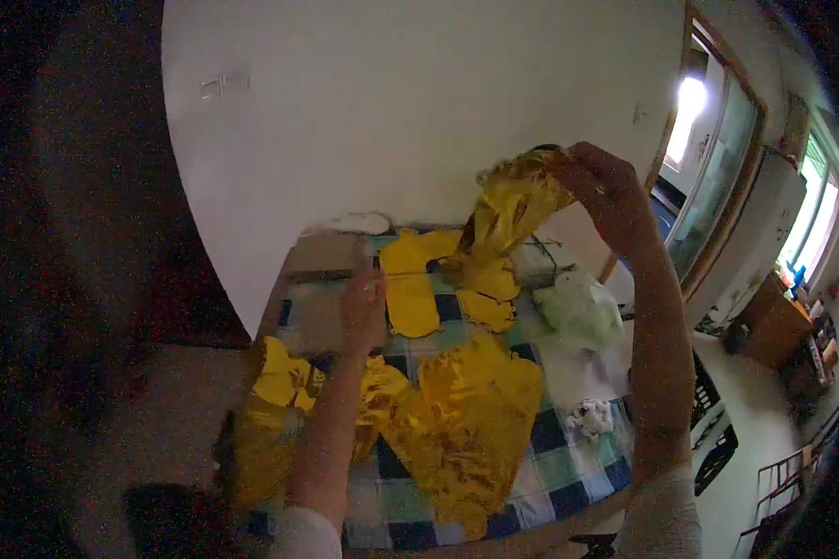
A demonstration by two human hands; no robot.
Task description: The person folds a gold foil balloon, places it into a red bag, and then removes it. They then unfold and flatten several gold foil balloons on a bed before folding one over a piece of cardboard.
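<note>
Gripping crumpled gold foil piece (517, 200) in right hand (611, 186), fingers closed tight on its top edge. Held up high against white wall (419, 102), hanging down over far side of checked cloth (569, 456); lower end touching or just above yellow flat shapes (415, 284), cannot tell which. Pressing left hand (364, 307) palm down on the cloth, fingers laid flat, holding nothing, just beside the yellow flat shapes. Nearer the camera: large gold foil sheet (471, 429) lying creased on the cloth, more gold foil (284, 377) bunched at left forearm. Right of the held piece: pale green bag (578, 312) on the cloth, small white bits (592, 415) near it. Far right: glazed door (718, 177), well apart from both hands.
</note>
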